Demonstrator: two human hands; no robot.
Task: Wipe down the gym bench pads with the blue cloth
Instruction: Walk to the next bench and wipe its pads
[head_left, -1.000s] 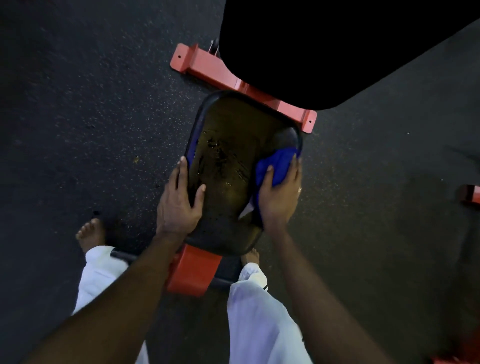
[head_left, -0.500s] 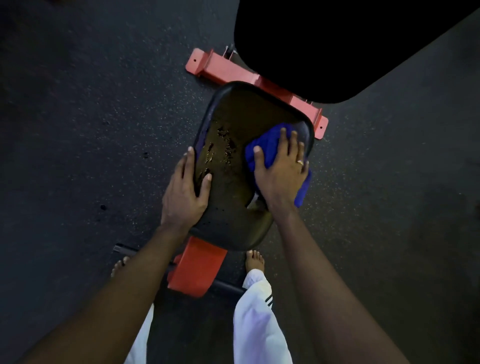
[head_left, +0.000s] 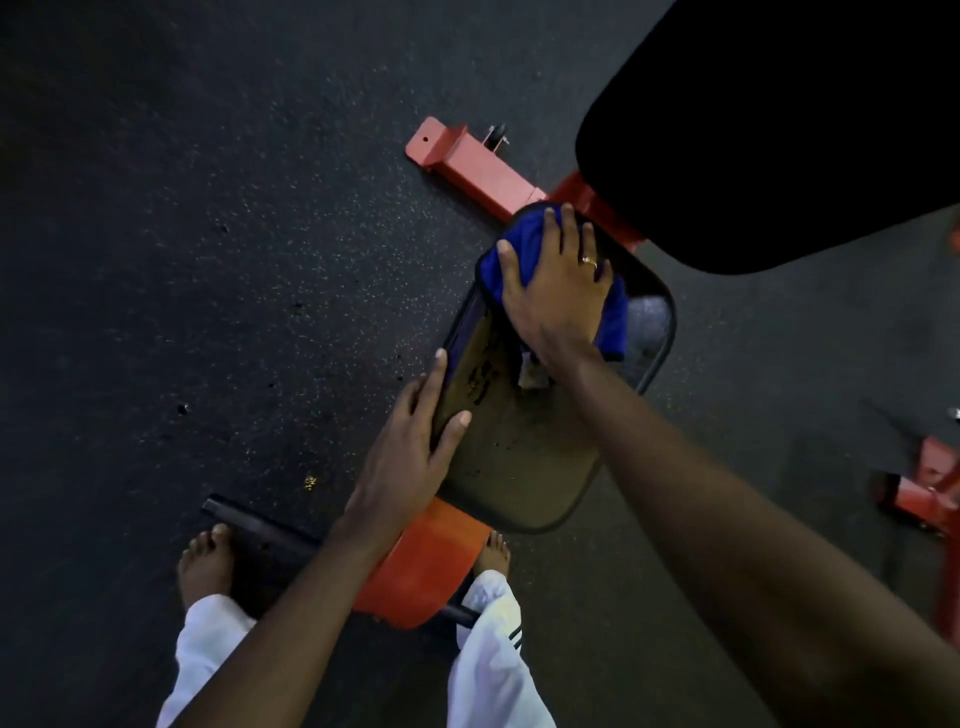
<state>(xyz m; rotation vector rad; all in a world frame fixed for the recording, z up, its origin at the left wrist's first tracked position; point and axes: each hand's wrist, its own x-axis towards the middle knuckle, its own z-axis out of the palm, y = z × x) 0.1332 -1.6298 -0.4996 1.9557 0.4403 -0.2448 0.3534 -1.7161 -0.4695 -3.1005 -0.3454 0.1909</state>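
The worn dark seat pad (head_left: 519, 457) of the gym bench lies in the middle of the view, scuffed and cracked. My right hand (head_left: 556, 280) presses flat on the blue cloth (head_left: 524, 244) at the pad's far left corner, fingers spread. Part of the cloth sticks out to the right of my wrist. My left hand (head_left: 410, 447) rests on the pad's left edge, fingers along the side and thumb on top. The black back pad (head_left: 779, 130) fills the upper right.
The bench's red steel frame shows as a cross foot (head_left: 467, 161) on the floor beyond the seat and a red bracket (head_left: 426, 566) under its near end. My bare feet stand on the black rubber floor (head_left: 208, 260). Another red frame (head_left: 930, 493) sits at the right edge.
My right hand has slid the cloth from the seat's right side up and across to its far left corner. The left hand stays on the left edge.
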